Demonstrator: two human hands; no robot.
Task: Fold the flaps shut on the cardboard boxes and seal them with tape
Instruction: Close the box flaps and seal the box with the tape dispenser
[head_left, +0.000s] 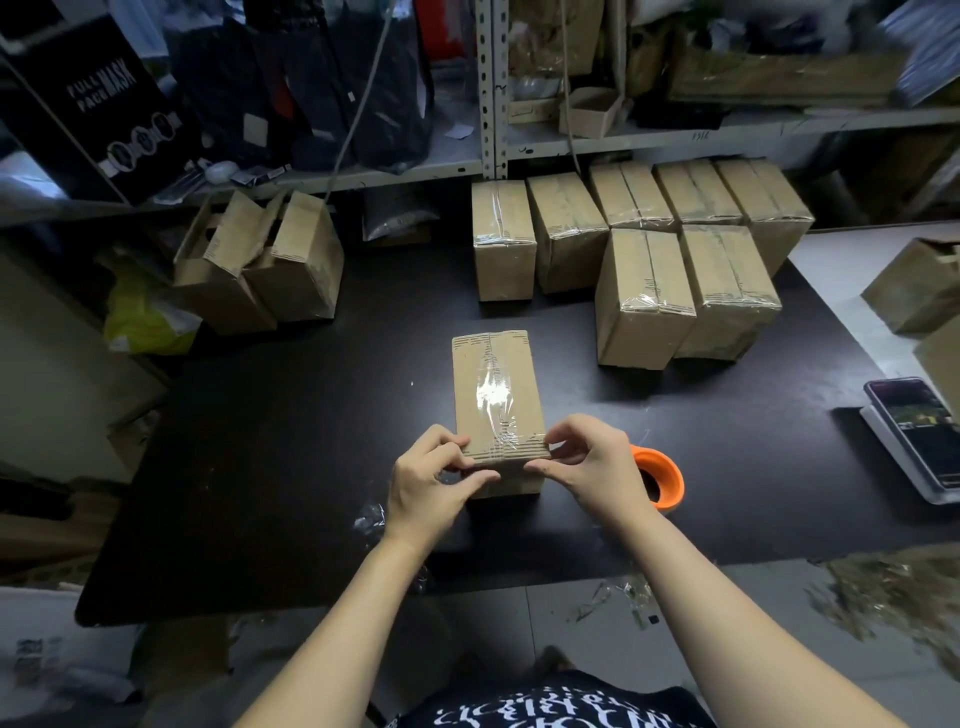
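A small cardboard box (493, 374) lies on the black table (291, 426) in front of me, flaps shut, with clear tape running along its top seam. My left hand (431, 480) pinches the box's near left corner. My right hand (587, 462) pinches the near right corner, fingers on the tape end. An orange tape roll (662, 478) lies on the table just right of my right hand, partly hidden by it.
Several taped boxes (644, 260) stand at the back right of the table. Two boxes with open flaps (260, 260) stand at the back left. A phone on a white scale (914, 436) sits at the right edge. Shelves rise behind.
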